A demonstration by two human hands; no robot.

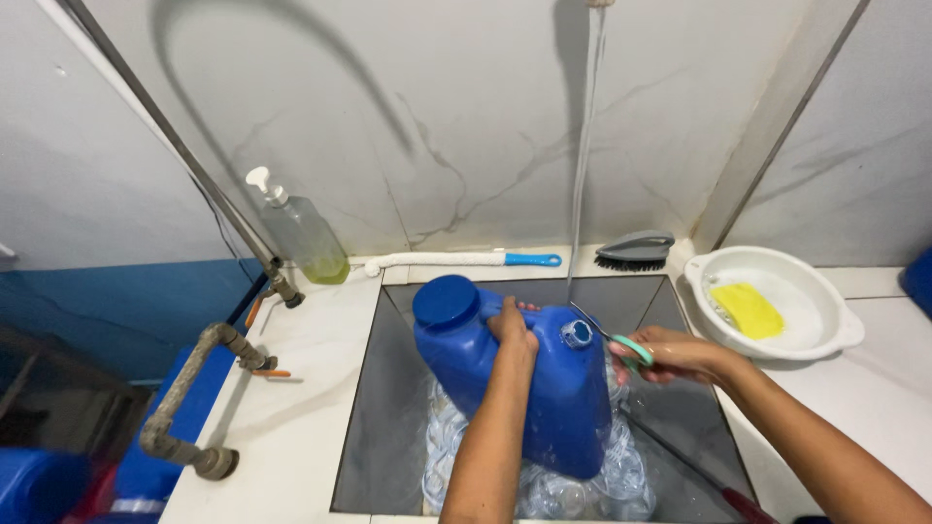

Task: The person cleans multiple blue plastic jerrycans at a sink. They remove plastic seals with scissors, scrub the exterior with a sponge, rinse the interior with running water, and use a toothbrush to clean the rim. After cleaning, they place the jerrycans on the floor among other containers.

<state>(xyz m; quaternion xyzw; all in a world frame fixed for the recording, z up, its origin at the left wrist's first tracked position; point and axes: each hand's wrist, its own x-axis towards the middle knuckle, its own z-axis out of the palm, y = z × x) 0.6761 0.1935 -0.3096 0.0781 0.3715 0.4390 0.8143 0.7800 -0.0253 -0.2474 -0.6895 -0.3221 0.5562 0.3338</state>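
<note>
Two hands work over the sink (388,408) — the left hand (512,327) clamps the tilted blue jerrycan (524,388) steady above clear bottles, its small opening (577,334) under the falling water (582,184), while the right hand (680,354) is closed around green-handled scissors (621,344) beside it.

left hand (512,325) gripping, right hand (670,354) closed

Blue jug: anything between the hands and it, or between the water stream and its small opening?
Nothing visible. The left hand already grips the blue jug near its top. The right hand holds scissors beside the small opening. The water stream falls unobstructed toward that opening.
</note>
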